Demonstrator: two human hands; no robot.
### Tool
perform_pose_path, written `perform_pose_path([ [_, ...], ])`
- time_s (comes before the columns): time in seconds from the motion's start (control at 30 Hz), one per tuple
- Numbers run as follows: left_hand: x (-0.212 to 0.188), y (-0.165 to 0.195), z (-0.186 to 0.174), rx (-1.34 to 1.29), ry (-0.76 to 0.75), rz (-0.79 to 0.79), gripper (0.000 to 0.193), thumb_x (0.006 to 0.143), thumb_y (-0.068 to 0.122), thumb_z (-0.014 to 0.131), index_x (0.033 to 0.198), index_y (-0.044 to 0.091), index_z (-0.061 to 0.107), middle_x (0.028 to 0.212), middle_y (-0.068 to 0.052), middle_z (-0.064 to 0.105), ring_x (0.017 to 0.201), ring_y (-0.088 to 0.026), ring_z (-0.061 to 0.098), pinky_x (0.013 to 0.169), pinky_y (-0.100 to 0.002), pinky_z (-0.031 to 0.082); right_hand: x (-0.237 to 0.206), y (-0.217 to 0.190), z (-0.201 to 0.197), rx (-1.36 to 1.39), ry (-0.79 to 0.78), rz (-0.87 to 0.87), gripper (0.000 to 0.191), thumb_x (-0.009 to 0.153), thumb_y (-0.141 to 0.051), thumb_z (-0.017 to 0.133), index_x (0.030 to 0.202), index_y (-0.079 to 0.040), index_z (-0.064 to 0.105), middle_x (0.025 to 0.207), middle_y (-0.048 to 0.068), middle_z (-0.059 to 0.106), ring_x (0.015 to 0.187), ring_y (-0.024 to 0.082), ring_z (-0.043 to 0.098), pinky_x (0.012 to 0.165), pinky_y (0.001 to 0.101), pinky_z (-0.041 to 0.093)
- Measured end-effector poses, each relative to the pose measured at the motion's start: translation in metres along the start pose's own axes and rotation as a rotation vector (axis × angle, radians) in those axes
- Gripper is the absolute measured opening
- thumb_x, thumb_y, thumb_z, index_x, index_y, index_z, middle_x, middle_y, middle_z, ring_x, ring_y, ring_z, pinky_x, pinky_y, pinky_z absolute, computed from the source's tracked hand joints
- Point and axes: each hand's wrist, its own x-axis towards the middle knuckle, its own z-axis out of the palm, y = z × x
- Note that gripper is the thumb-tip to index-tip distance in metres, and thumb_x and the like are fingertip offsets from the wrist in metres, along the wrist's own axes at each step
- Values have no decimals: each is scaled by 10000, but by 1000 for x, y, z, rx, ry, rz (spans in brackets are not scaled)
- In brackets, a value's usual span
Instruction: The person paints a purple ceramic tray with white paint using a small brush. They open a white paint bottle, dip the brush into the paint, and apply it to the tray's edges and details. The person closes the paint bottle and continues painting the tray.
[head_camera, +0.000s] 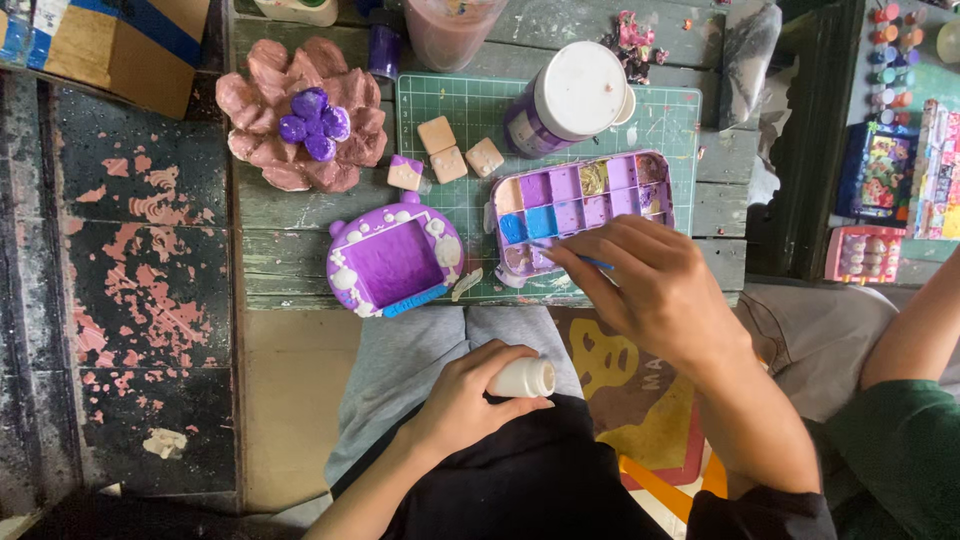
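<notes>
My right hand (655, 285) holds a thin blue-handled paintbrush (588, 261), its tip dipping into a lower well of the lilac paint palette (583, 205) on the green cutting mat (470, 120). My left hand (470, 395) rests on my lap, gripping a small white bottle (523, 378) lying sideways. Left of the palette lies a purple painted clay tray (394, 262) with white decorations. Several small square tiles (447, 152) sit on the mat above it.
A pink clay flower with a purple centre (305, 115) sits at the table's left. A large purple paint jar with white lid (570, 98) lies behind the palette. Small paint pots (890, 60) and colourful boxes are at the right. Another person's arm (920, 330) enters from the right.
</notes>
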Motion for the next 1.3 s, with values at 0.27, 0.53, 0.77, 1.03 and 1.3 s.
perform_pose_path([
  [0.27, 0, 3, -3, 2, 21, 20, 500, 783, 297, 898, 1158, 42, 688, 1099, -90, 745, 985, -270, 752, 833, -371, 596, 21, -1, -4, 41, -42, -75, 116, 916, -53, 770, 976, 30, 713, 915, 102, 728, 800, 264, 700, 704, 389, 562],
  [0.53, 1, 3, -4, -7, 24, 16, 496, 779, 287, 902, 1154, 42, 688, 1087, -94, 743, 975, -272, 752, 828, -371, 594, 28, 2, -2, 47, -55, -55, 126, 922, -59, 773, 990, 36, 726, 883, 117, 713, 757, 293, 687, 671, 407, 551],
  [0.77, 1, 3, -3, 3, 20, 7, 506, 771, 286, 905, 1156, 40, 688, 1065, -98, 741, 951, -281, 749, 811, -376, 590, 26, 7, -1, 155, -26, -19, 109, 939, -34, 749, 1032, 17, 725, 924, 111, 722, 768, 287, 696, 662, 391, 544],
  [1.03, 3, 5, 2, 4, 20, 23, 496, 782, 284, 901, 1158, 43, 686, 1058, -90, 739, 950, -266, 755, 802, -366, 596, 24, 12, -3, 172, -39, 22, 108, 943, -40, 760, 1021, 22, 718, 907, 118, 722, 729, 287, 687, 625, 396, 521],
  [1.3, 4, 5, 2, 0, 21, 23, 507, 777, 279, 904, 1167, 41, 685, 1070, -91, 739, 958, -259, 755, 805, -365, 596, 17, 19, -9, 239, -75, 104, 121, 956, -4, 715, 1071, 18, 742, 967, 127, 751, 768, 249, 735, 642, 349, 574],
])
